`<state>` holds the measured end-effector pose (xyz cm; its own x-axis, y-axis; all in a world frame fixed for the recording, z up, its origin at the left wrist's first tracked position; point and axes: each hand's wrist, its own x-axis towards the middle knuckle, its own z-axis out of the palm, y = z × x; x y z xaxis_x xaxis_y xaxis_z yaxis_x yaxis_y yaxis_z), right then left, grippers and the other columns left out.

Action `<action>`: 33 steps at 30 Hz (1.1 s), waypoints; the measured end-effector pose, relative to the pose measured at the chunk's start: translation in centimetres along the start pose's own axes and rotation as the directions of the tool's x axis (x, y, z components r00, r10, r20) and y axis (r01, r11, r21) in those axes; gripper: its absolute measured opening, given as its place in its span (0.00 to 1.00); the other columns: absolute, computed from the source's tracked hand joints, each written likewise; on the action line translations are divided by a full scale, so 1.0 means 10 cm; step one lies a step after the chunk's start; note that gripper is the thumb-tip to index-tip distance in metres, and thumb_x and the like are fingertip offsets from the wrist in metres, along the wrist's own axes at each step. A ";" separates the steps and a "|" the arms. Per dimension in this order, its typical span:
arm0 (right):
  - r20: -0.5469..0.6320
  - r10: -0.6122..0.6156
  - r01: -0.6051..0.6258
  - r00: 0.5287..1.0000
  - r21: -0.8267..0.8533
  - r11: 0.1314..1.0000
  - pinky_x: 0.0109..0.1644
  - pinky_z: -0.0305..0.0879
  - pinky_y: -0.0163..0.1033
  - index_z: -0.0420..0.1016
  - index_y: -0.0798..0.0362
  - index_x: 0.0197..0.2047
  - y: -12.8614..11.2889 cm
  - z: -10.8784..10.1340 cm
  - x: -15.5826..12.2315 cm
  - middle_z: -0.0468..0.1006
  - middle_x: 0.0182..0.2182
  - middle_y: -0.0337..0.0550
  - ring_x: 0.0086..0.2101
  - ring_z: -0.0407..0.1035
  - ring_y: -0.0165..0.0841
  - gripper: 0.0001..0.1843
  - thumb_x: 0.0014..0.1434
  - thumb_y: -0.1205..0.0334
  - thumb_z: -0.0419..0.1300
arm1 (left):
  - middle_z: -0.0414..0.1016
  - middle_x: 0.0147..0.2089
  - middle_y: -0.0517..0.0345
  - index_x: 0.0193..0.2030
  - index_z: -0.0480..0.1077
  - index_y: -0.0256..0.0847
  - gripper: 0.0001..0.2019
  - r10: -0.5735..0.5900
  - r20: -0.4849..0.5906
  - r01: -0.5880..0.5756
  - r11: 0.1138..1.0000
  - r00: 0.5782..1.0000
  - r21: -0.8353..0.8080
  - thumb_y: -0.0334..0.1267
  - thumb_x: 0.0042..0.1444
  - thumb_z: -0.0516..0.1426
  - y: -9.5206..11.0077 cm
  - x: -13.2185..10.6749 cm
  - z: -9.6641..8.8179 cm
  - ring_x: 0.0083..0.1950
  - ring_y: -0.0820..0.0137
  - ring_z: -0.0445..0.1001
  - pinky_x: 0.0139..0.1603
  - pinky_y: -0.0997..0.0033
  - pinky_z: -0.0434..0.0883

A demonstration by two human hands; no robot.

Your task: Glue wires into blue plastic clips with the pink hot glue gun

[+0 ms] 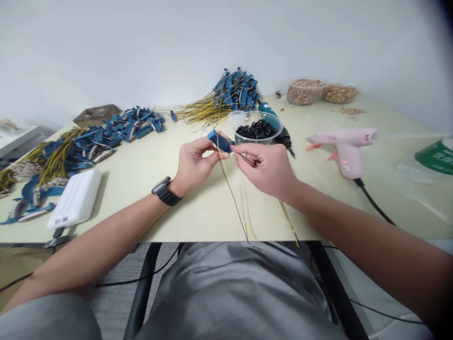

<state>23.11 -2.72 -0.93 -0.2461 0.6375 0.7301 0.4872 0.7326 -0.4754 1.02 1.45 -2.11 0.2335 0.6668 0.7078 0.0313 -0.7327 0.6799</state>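
Note:
My left hand [194,163], with a dark watch on its wrist, pinches a small blue part [219,140] above the pale table [198,208]. From the other side my right hand [267,167] pinches the same part's end, fingers closed on thin yellow and black wires [233,193] that hang down over the table's front edge. Just behind the hands stands a clear bowl [258,130] of small black pieces.
Piles of blue parts with yellow wires lie at the back [231,92] and along the left [88,141]. A white box [76,198] sits at the left, a pink glue gun [345,146] at the right, two bowls of brown bits [306,91] at the back right.

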 end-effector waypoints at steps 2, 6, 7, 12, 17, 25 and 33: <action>0.000 0.015 -0.015 1.000 0.002 1.000 0.34 0.56 0.40 0.92 0.55 0.46 0.00 0.00 0.00 0.60 0.19 0.31 0.24 0.56 0.30 0.14 0.69 0.64 0.62 | 0.91 0.48 0.51 0.44 0.90 0.44 0.23 -0.005 0.012 0.005 1.000 1.000 0.004 0.60 0.54 0.80 0.00 0.01 0.00 0.48 0.63 0.86 0.52 0.63 0.83; -0.008 0.015 -0.015 1.000 0.006 1.000 0.34 0.55 0.40 0.92 0.55 0.46 0.00 0.00 0.00 0.60 0.19 0.31 0.24 0.55 0.30 0.14 0.69 0.65 0.62 | 0.91 0.48 0.51 0.46 0.90 0.44 0.24 -0.010 0.021 0.010 1.000 1.000 0.007 0.60 0.54 0.80 0.01 0.01 -0.01 0.48 0.64 0.86 0.53 0.63 0.83; -0.009 0.016 -0.016 1.000 0.005 1.000 0.34 0.55 0.40 0.93 0.55 0.46 0.00 0.00 0.01 0.60 0.19 0.31 0.24 0.55 0.30 0.14 0.69 0.66 0.63 | 0.91 0.48 0.51 0.46 0.90 0.44 0.23 -0.012 0.021 0.012 1.000 1.000 0.009 0.59 0.54 0.80 0.00 0.01 -0.02 0.48 0.64 0.86 0.53 0.63 0.83; -0.017 -0.006 0.006 1.000 0.024 1.000 0.34 0.56 0.40 0.92 0.56 0.46 0.00 -0.01 0.01 0.61 0.19 0.30 0.23 0.55 0.29 0.14 0.69 0.66 0.63 | 0.91 0.51 0.50 0.45 0.90 0.43 0.19 -0.008 0.015 0.008 1.000 1.000 0.013 0.54 0.56 0.80 -0.01 0.00 -0.02 0.50 0.64 0.86 0.54 0.63 0.83; -0.010 0.017 -0.016 1.000 0.033 0.999 0.35 0.56 0.40 0.92 0.55 0.45 0.00 0.00 0.01 0.62 0.20 0.31 0.24 0.56 0.29 0.13 0.69 0.66 0.63 | 0.91 0.51 0.51 0.45 0.90 0.44 0.17 0.008 0.012 -0.008 1.000 1.000 0.018 0.52 0.57 0.80 -0.02 0.00 -0.02 0.50 0.64 0.86 0.53 0.63 0.82; -0.031 0.115 -0.111 0.993 0.109 0.988 0.34 0.55 0.39 0.85 0.53 0.41 -0.03 0.01 0.02 0.62 0.20 0.29 0.23 0.53 0.28 0.05 0.68 0.64 0.66 | 0.91 0.48 0.51 0.44 0.89 0.46 0.20 0.081 0.050 -0.086 0.990 0.995 0.111 0.60 0.60 0.77 0.05 -0.02 -0.01 0.46 0.63 0.85 0.53 0.60 0.81; -0.048 0.191 -0.177 0.980 0.201 0.963 0.33 0.55 0.40 0.77 0.50 0.38 -0.05 0.06 0.03 0.61 0.20 0.28 0.23 0.52 0.28 0.04 0.66 0.63 0.67 | 0.92 0.48 0.51 0.49 0.90 0.49 0.17 0.282 0.090 -0.296 0.897 0.955 0.329 0.59 0.66 0.73 0.10 -0.03 -0.03 0.49 0.61 0.89 0.53 0.61 0.84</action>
<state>22.32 -2.72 -0.73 -0.1079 0.7531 0.6490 0.3448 0.6407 -0.6860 0.71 0.51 -1.59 0.3195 0.4177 0.8506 0.2788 -0.8993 0.3369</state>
